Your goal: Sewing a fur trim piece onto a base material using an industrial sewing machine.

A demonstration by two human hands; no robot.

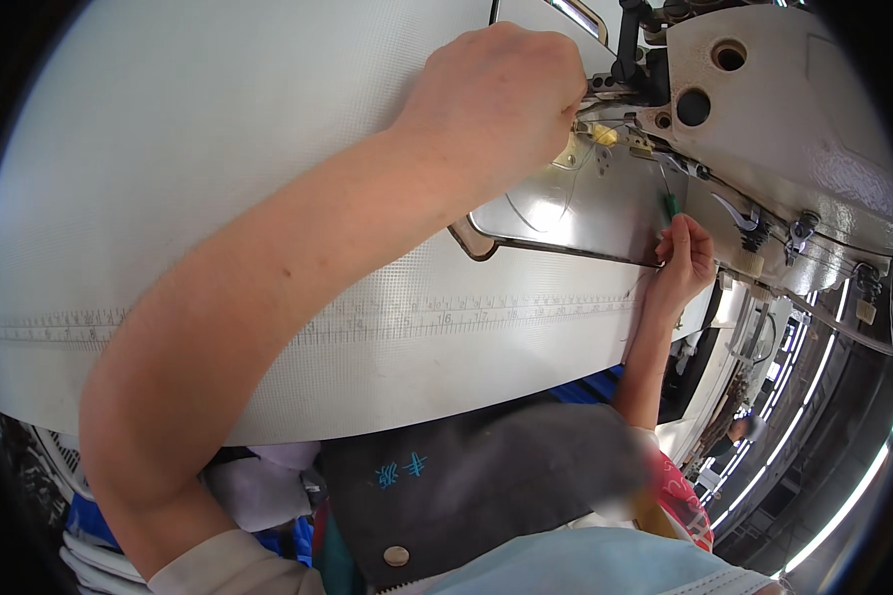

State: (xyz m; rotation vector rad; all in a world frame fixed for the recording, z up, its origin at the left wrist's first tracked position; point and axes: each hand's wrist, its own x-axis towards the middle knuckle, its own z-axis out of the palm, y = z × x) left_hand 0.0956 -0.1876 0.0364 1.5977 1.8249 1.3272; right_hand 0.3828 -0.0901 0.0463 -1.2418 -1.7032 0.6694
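Note:
My left hand (501,89) reaches across to the needle area of a sewing machine (794,129). Its fingers are curled closed beside the presser foot parts, and whatever is in them is hidden behind the knuckles. Closer to me and further right, my right hand (687,253) pinches a thin tool with a green handle (673,205). The tool's slim shaft points up toward the machine's underside. Between the hands lie a shiny metal plate (605,203) and a small yellow piece (603,135) near the needle. A fine thread seems to curve over the plate.
A white table (218,119) with a printed ruler strip (446,319) surrounds the plate. The machine's head overhangs the right side, with tension knobs (756,238) close to my right hand. A dark apron (486,486) covers my lap below the table's edge.

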